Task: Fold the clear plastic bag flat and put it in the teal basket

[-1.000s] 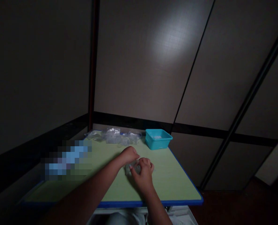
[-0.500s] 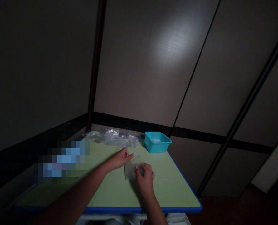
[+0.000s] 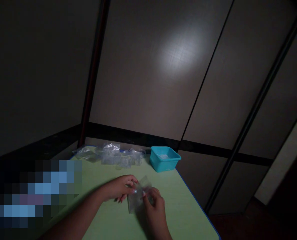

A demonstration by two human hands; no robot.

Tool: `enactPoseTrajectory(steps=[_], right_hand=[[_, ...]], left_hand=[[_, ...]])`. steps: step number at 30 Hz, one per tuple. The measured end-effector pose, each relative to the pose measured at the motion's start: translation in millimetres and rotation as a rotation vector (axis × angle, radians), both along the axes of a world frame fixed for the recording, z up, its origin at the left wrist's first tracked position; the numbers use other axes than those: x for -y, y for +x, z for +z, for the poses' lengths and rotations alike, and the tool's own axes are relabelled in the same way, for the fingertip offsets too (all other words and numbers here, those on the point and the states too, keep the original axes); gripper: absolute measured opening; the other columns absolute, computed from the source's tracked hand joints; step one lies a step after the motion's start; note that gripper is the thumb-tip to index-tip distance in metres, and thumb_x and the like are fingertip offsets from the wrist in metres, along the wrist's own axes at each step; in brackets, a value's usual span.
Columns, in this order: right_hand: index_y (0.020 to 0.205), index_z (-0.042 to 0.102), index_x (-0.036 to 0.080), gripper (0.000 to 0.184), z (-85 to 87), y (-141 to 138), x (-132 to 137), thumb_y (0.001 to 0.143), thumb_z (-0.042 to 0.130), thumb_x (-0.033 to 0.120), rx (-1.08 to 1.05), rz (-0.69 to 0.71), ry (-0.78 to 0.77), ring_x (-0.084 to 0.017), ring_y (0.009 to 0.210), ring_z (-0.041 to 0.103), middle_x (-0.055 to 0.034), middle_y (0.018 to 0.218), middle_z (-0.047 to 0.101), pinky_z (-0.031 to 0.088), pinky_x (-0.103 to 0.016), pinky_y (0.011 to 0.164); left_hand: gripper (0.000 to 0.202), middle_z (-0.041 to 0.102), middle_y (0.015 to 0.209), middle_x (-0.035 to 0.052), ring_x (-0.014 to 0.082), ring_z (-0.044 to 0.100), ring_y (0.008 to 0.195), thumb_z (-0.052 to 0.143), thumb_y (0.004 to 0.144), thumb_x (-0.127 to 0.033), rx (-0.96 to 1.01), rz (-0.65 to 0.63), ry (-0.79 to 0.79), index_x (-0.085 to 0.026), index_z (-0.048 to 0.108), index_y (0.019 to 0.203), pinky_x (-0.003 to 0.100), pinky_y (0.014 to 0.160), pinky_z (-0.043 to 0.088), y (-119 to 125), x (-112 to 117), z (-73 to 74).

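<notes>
A small clear plastic bag (image 3: 135, 202) is between my hands, above the green tabletop. My right hand (image 3: 155, 201) is closed in a pinch on the bag's right side, thumb against curled fingers. On the other side, my left hand (image 3: 123, 187) has its thumb and forefinger closed at the bag's left upper part, while its lower fingers curl underneath. The bag's upper corner sticks up between the two hands. Dim light leaves the bag's contents, if any, unclear.
Several clear plastic bags (image 3: 110, 155) lie in a heap along the table's far edge. A turquoise basket (image 3: 164, 164) with something whitish inside stands at the far right corner. Panelled walls (image 3: 148, 83) rise behind the green table (image 3: 108, 220). A pixelated patch covers the lower left.
My left hand has come nearer to my right hand, and its lower fingers now show beneath. The bag looks more bent between them. The whole view has shifted a little.
</notes>
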State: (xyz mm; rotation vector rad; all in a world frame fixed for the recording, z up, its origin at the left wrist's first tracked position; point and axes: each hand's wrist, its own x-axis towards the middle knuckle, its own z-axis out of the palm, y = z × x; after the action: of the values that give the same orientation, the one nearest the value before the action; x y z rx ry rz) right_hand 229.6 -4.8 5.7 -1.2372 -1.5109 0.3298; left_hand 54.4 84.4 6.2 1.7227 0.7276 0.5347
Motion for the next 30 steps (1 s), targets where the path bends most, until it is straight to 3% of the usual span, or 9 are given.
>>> enactPoseTrajectory(steps=[2,7,11,15,18,22,30], right_hand=[[0.072,0.066,0.017,0.019,-0.3,0.7,0.0,0.074,0.055,0.032,-0.051,0.040,-0.011,-0.020,0.079,0.057,-0.0071,0.082,0.066,0.042,-0.028,0.073],[0.071,0.065,0.016,0.023,-0.7,3.0,-0.2,0.071,0.059,0.038,-0.175,0.075,-0.081,-0.021,0.078,0.057,-0.0072,0.080,0.066,0.042,-0.027,0.071],[0.065,0.051,0.018,0.026,0.3,11.1,-10.3,0.070,0.060,0.042,-0.342,0.089,-0.113,-0.015,0.065,0.053,0.0003,0.064,0.057,0.040,-0.023,0.062],[0.077,0.049,0.020,0.034,7.4,23.7,-27.3,0.066,0.062,0.050,-0.511,0.093,-0.248,-0.015,0.060,0.054,0.0012,0.061,0.058,0.039,-0.023,0.057],[0.086,0.054,0.017,0.045,16.0,33.0,-40.6,0.061,0.065,0.053,-0.442,0.105,-0.389,-0.016,0.057,0.053,-0.0017,0.060,0.060,0.035,-0.023,0.051],[0.066,0.060,0.011,0.042,22.7,43.4,-54.5,0.056,0.069,0.051,-0.279,0.253,-0.477,-0.012,0.054,0.050,-0.0041,0.058,0.058,0.034,-0.024,0.052],[0.056,0.054,0.013,0.043,6.9,53.4,-61.4,0.054,0.070,0.053,-0.146,0.388,-0.555,-0.006,0.042,0.033,0.0035,0.046,0.045,0.023,-0.021,0.043]], left_hand=[[0.036,0.056,0.092,-0.0010,0.0022,0.043,0.036,0.056,0.071,-0.034,-0.002,-0.022,0.007,-0.020,0.045,0.102,0.016,0.030,0.031,1.3,-1.7,-2.9],[0.032,0.052,0.063,-0.0065,0.0040,0.037,0.033,0.056,0.070,-0.036,-0.017,0.025,0.012,-0.017,0.050,0.095,0.017,0.031,0.028,7.1,-1.8,-3.3],[0.026,0.056,0.063,-0.0039,0.0037,0.035,0.034,0.055,0.068,-0.036,-0.019,0.071,0.005,-0.015,0.051,0.084,0.017,0.032,0.026,10.7,-1.3,-2.7],[0.022,0.054,0.059,-0.0049,0.0041,0.034,0.034,0.054,0.067,-0.032,-0.020,0.101,0.018,-0.015,0.051,0.081,0.017,0.033,0.024,11.7,-0.5,-2.3],[0.022,0.051,0.058,-0.0062,0.0042,0.033,0.035,0.052,0.066,-0.029,-0.027,0.117,0.026,-0.016,0.053,0.082,0.017,0.033,0.023,11.7,1.3,-1.2],[0.021,0.049,0.056,-0.0066,0.0044,0.032,0.037,0.052,0.066,-0.028,-0.036,0.123,0.040,-0.016,0.055,0.083,0.017,0.036,0.023,12.1,5.0,2.5],[0.021,0.053,0.062,-0.0040,0.0056,0.035,0.043,0.054,0.065,-0.028,-0.043,0.152,0.057,-0.015,0.057,0.082,0.018,0.041,0.025,14.8,6.7,2.6]])
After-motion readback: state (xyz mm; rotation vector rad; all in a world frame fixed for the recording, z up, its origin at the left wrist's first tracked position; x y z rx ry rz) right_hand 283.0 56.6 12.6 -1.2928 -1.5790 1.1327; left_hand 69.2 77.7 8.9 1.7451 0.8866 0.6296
